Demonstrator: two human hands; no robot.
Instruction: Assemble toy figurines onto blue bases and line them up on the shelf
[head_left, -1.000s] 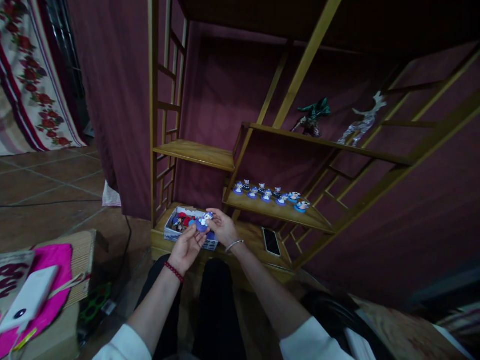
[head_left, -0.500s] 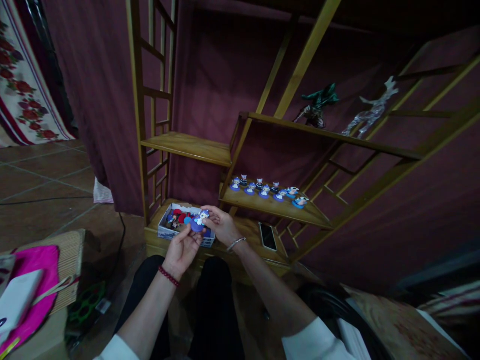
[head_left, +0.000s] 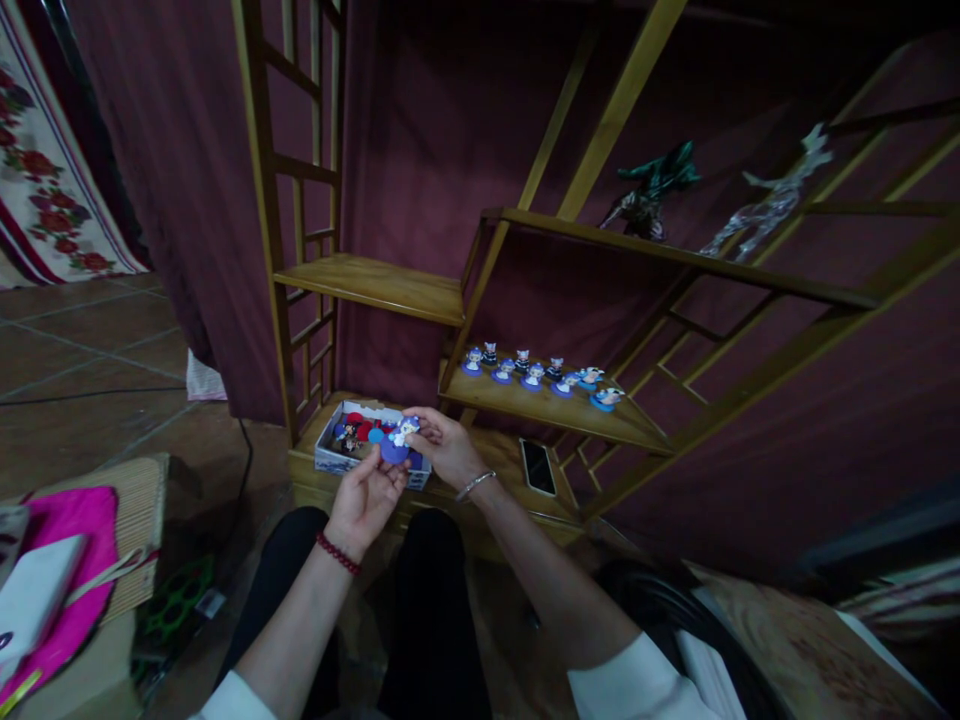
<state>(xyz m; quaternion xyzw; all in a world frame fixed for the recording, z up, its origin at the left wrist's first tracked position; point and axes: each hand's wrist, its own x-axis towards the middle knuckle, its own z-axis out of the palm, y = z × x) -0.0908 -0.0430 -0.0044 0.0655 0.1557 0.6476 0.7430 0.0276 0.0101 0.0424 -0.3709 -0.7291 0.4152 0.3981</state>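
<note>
Between my two hands is a small figurine (head_left: 406,432) with a purple and white body on a round purple base. My left hand (head_left: 369,500) grips the base with thumb and fingers from below. From the right, my right hand (head_left: 448,450) pinches the figurine's upper part. Just behind them, an open white box (head_left: 335,460) holds several more figurines with red, blue and dark parts; my hands hide its right side. Several similar purple-based figurines (head_left: 533,377) stand in a row on the low wooden shelf (head_left: 615,428), with small dark ones behind and blue-based ones at the right.
A phone (head_left: 538,467) lies on the bottom board, right of my right hand. Higher up, a green-and-dark statuette (head_left: 651,192) and a clear statuette (head_left: 776,200) stand on a shelf. The left shelf (head_left: 375,285) juts out above the box. At lower left is a pink cloth (head_left: 90,510) with a white object.
My view has shifted slightly, so the shelves sit a little differently. Both hands keep hold of the figurine in nearly the same place.
</note>
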